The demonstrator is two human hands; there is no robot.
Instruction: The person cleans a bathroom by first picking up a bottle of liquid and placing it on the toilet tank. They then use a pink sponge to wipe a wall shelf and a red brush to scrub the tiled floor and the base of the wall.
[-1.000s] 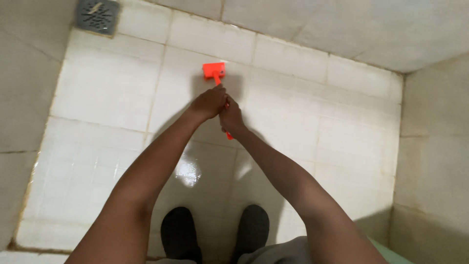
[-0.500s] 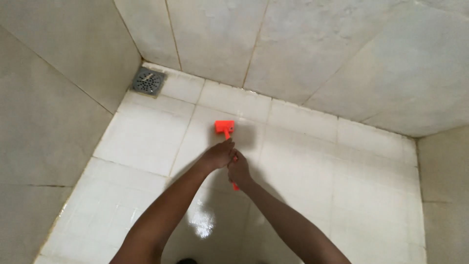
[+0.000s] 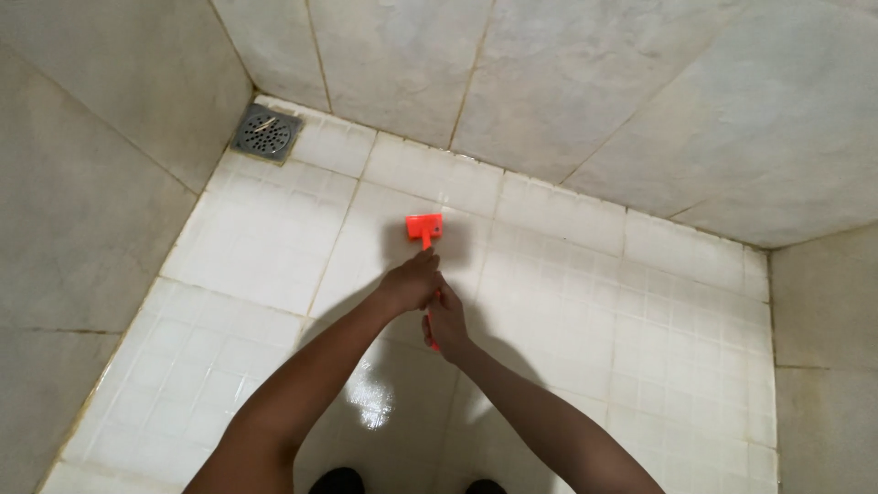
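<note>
Both hands grip orange brush [image 3: 424, 228] handle; head beyond left hand [image 3: 412, 282].

Dim light, wet-floor glare [image 3: 370, 402]

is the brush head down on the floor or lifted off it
Down, as far as shows: the orange brush head sits against the white floor tiles, both hands gripping its handle.
</note>
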